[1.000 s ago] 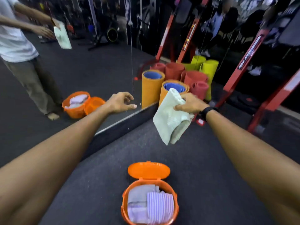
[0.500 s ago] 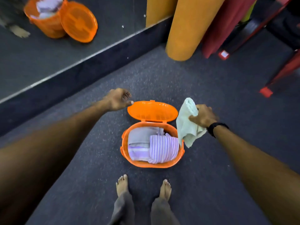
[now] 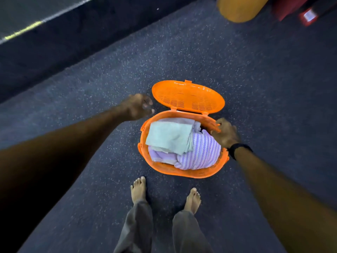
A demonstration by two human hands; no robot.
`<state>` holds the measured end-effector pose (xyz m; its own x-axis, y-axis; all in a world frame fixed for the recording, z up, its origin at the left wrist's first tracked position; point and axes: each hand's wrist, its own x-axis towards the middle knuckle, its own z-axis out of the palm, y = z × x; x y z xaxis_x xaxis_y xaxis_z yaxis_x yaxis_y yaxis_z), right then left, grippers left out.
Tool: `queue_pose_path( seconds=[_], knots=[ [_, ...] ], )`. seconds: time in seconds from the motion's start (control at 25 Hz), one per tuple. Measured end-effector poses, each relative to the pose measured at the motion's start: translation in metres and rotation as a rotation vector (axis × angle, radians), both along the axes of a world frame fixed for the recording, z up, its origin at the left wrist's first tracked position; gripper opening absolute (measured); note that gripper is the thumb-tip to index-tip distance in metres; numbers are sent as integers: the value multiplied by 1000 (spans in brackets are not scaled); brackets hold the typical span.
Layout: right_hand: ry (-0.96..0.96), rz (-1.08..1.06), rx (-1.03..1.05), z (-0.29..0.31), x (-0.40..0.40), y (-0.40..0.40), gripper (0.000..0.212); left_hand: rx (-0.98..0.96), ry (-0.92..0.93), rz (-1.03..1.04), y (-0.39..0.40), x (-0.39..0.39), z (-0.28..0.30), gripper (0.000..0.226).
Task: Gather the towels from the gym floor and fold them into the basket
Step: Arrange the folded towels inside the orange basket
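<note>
An orange oval basket [image 3: 204,172] stands on the gym floor just ahead of my bare feet, its hinged lid [image 3: 187,97] flipped back. A pale green towel [image 3: 169,136] lies folded on top inside it, over a lilac towel [image 3: 160,157] and a lilac-striped towel [image 3: 202,154]. My right hand [image 3: 227,135], with a black wristband, is at the basket's right rim; thumb and fingers curl around the rim edge. My left hand [image 3: 135,106] hovers blurred just left of the basket, fingers loosely curled, holding nothing.
Dark speckled rubber floor [image 3: 91,88] surrounds the basket. A mirror wall with a dark base strip [image 3: 54,39] runs along the upper left. An orange rolled mat [image 3: 237,8] and a red frame foot [image 3: 308,15] stand at the top right.
My right hand let go of the pale green towel, which now lies in the basket, and moved to the right rim. My head tilted further down and closer.
</note>
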<state>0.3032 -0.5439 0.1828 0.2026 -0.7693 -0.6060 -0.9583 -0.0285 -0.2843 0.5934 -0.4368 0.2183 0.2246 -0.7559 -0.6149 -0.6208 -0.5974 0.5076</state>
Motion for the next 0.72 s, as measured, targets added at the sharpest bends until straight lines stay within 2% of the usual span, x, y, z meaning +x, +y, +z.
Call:
queue_pose_path(
  seconds=[0.16, 0.28, 0.4, 0.72],
  knots=[
    [-26, 109, 21, 17, -2, -13, 42, -42, -35, 0, -11, -5, 23, 37],
    [-107, 171, 23, 74, 4, -27, 58, -82, -70, 5, -18, -6, 75, 47],
    [-165, 209, -34, 165, 13, -53, 64, -159, -103, 33, -33, -3, 154, 55],
    [-377, 200, -357, 485, 11, -131, 62, -552, -232, 100, -79, 2, 435, 46]
  ],
)
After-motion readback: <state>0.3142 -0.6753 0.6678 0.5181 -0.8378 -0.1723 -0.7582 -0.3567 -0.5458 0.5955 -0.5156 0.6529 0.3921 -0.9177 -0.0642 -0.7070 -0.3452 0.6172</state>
